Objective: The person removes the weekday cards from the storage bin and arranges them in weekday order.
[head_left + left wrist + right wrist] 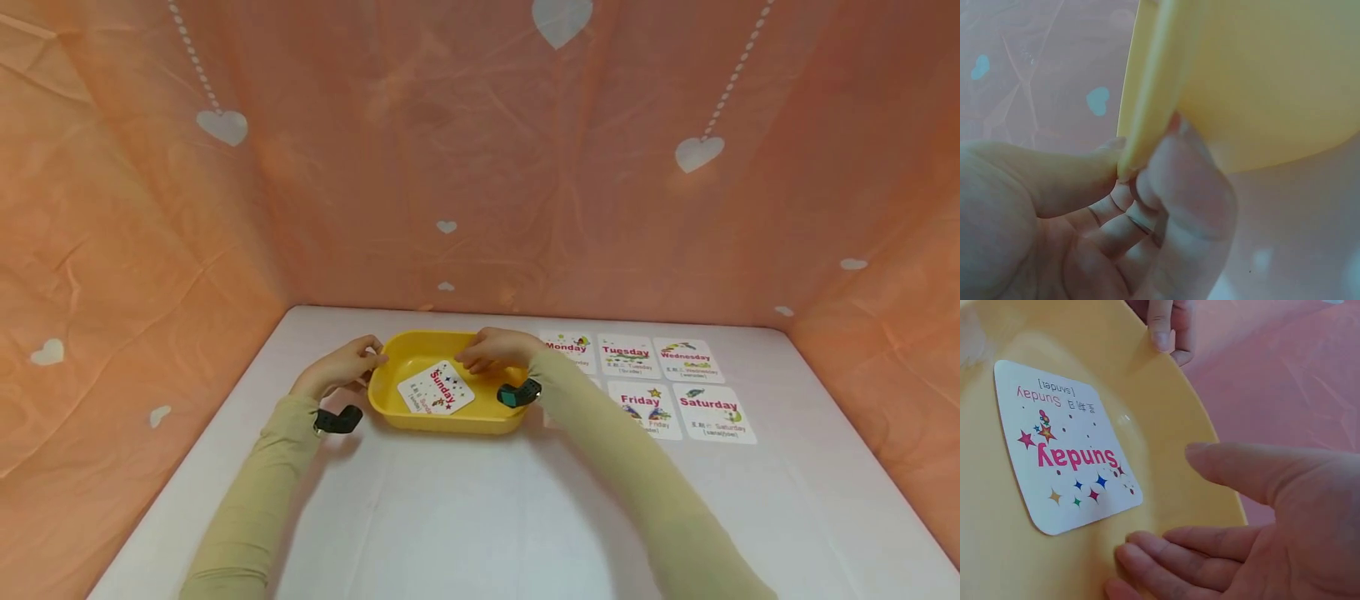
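Observation:
A yellow tray [450, 426] stands near the middle of the white table, and one card reading Sunday [437, 388] lies tilted inside it. At the tray's left end my left hand [337, 368] pinches the rim; the left wrist view shows thumb and index finger on either side of the tray wall [1154, 81]. My right hand [501, 347] reaches over the tray's right part. Seen from the right wrist, its thumb and fingers are apart with nothing between them, the fingertips [1132, 550] beside the Sunday card, low over the tray floor.
Right of the tray, day cards lie in two rows: Monday [567, 346], Tuesday [628, 354] and Wednesday [686, 358] behind, Friday [642, 404] and Saturday [712, 411] in front. My right forearm partly covers another card there. Orange cloth walls [480, 183] with hearts enclose the table.

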Tool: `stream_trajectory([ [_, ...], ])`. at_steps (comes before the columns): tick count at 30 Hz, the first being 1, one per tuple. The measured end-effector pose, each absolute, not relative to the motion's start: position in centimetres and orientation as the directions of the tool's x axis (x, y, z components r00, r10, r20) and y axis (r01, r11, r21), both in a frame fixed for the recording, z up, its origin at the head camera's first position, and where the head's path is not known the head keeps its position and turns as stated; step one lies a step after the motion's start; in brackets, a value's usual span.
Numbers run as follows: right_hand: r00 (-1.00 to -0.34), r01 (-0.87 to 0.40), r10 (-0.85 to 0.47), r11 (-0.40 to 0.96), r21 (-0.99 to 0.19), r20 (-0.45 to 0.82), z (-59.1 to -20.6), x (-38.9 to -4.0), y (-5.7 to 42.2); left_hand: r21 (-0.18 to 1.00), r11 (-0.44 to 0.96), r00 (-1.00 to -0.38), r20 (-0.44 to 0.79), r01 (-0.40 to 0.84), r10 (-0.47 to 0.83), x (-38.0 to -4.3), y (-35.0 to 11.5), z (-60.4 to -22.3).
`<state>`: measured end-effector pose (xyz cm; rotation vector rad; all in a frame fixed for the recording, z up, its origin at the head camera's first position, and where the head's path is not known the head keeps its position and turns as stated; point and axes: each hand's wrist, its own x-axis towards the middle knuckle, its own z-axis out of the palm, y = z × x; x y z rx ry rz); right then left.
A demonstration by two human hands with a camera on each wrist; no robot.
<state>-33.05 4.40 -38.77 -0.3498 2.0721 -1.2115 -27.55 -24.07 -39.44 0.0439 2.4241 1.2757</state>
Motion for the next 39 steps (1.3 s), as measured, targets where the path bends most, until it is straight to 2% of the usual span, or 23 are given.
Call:
stream_trajectory([
  [7,-0.678,0.175,-0.57,0.489,-0.854,-0.465,-39.0,-33.2,3.6,0.8,0.578,-0.918,-0.337,-0.161,0.21,-27.6,-24.1,-39.6],
  [23,-0.639,0.17,-0.579,0.536,-0.827,-0.507,-39.6,-33.8,2.1,0.798,0.581,-0.918,-0.336,-0.159,0.211,-27.7,-24.4,-39.4],
  [39,-0.637,0.175,-0.563,0.56,-0.81,-0.527,-39.5,-33.1,1.2,0.805,0.572,-0.917,-0.333,-0.156,0.219,-27.6,-24.3,-39.6],
])
